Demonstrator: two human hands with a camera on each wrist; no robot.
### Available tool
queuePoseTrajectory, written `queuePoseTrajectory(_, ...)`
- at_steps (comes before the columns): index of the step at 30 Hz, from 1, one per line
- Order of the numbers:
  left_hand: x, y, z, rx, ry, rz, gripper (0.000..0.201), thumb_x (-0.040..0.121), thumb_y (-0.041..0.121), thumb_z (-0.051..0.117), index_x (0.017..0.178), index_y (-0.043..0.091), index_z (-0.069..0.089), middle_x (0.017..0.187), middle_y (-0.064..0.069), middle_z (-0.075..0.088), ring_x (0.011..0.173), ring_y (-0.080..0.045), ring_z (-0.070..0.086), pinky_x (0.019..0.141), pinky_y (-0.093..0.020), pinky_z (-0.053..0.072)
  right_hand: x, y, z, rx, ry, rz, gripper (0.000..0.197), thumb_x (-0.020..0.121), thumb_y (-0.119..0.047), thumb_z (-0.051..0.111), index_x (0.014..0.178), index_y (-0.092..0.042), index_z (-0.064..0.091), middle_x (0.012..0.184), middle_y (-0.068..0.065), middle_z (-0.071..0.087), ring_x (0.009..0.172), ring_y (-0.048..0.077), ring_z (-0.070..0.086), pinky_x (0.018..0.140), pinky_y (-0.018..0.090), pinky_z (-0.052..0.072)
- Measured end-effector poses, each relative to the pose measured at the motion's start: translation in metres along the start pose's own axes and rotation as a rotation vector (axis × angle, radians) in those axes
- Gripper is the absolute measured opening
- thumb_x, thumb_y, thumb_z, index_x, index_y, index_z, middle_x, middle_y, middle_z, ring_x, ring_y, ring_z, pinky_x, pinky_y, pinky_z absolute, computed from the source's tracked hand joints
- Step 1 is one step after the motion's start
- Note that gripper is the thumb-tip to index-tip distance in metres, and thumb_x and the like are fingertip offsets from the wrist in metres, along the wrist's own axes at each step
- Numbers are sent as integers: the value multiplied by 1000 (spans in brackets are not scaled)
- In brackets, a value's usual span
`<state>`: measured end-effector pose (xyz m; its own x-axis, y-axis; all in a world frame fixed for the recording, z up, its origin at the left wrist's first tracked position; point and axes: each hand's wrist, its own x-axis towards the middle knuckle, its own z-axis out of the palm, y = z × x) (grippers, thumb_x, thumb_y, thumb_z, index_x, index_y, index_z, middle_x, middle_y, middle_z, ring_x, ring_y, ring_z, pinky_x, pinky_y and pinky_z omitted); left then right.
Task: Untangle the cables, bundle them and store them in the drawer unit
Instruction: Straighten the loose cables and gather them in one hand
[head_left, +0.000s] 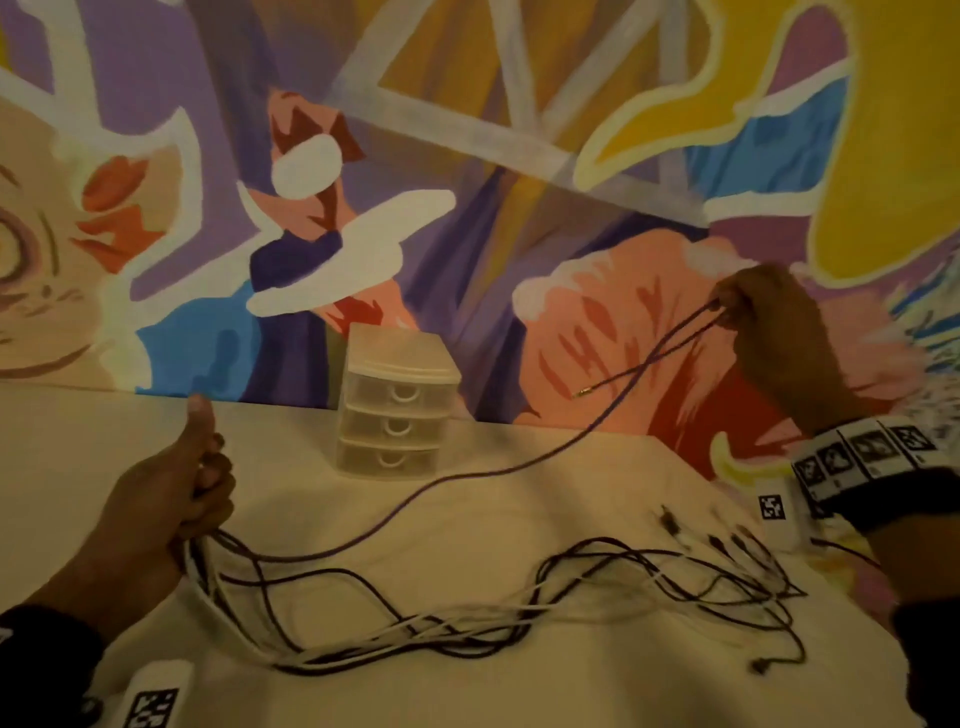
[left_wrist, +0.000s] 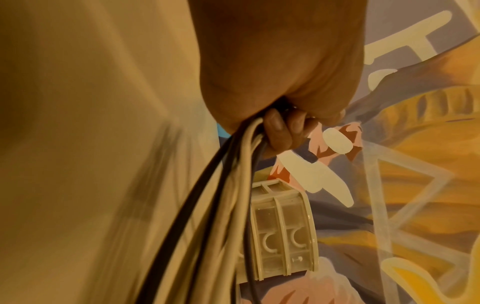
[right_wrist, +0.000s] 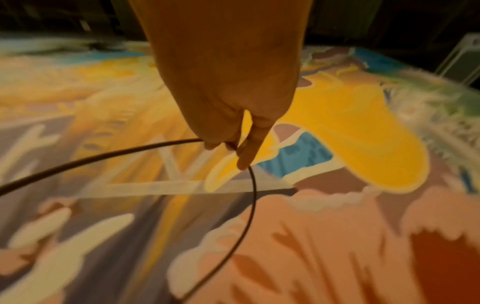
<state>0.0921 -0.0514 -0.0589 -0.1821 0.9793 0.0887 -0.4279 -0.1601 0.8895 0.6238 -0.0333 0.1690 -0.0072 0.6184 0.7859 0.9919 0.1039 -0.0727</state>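
Observation:
Several dark and white cables lie tangled across the table. My left hand grips one end of that bunch at the left, thumb up; the left wrist view shows the cables running out of the fist of this left hand. My right hand is raised high at the right and pinches a dark purple cable near its end. The plug tip dangles free. The right wrist view shows the fingers of the right hand pinching that cable. A small translucent three-drawer unit stands at the table's back, drawers closed.
The table wears a cream cloth and backs onto a colourful mural wall. Loose cable plugs lie at the right near the table's edge. A white tagged device sits at the right and another at the front left.

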Motion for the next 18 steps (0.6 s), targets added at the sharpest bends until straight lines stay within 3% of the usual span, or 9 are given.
queuePoseTrajectory(2,4,-3,-1,56,-30,11,65,79,87,64,68,26,45,62,3,26,49,-13,11,47,-29,10,-5,37,-12,-193,-357,16,19,101,2,58,108,-4,75,113,17,66,101,36,64,86,45,50)
queuePoseTrajectory(4,7,-3,3,99,-70,19,69,82,89,58,67,25,37,58,2,24,52,-17,8,48,-32,7,-36,54,-10,-449,-830,58,22,108,-17,56,122,-14,74,132,9,69,109,24,62,91,32,46)
queuePoseTrajectory(6,12,-4,7,28,-58,-25,72,72,91,66,70,24,41,56,5,28,53,-19,6,47,-27,6,-74,45,-2,-557,-1086,72,33,112,-33,52,140,-20,64,150,1,59,127,19,58,102,29,42)
queuePoseTrajectory(7,13,-5,9,1,-55,-40,72,68,90,70,71,24,43,56,6,30,50,-18,6,46,-24,7,-91,29,6,-465,-1095,100,37,110,-39,54,142,-22,61,152,0,57,132,19,57,106,29,42)
queuePoseTrajectory(10,2,-2,17,22,-61,-37,62,80,84,67,74,25,47,61,7,30,39,-6,18,43,-25,10,-127,-35,35,-55,-975,-10,36,105,-51,60,132,-29,67,137,-6,66,114,12,64,94,26,48)
queuePoseTrajectory(12,-9,2,24,26,-59,-33,56,87,78,63,77,24,49,63,7,29,41,-5,22,40,-25,14,-148,-90,52,123,-997,-136,50,99,-67,58,136,-34,62,140,-12,61,122,10,60,104,28,48)
queuePoseTrajectory(15,-21,13,31,-6,-42,-24,54,92,73,59,78,22,49,63,6,30,45,-7,21,38,-22,20,-170,-176,68,262,-1122,-293,97,81,-91,58,160,-40,33,166,-16,34,149,10,39,124,36,36)
queuePoseTrajectory(18,-26,29,36,-76,-61,-5,53,94,73,55,77,23,49,63,6,30,46,-6,21,40,-21,20,-177,-245,73,373,-1224,-306,135,62,-96,71,166,-47,-1,177,-20,4,161,11,14,132,44,22)
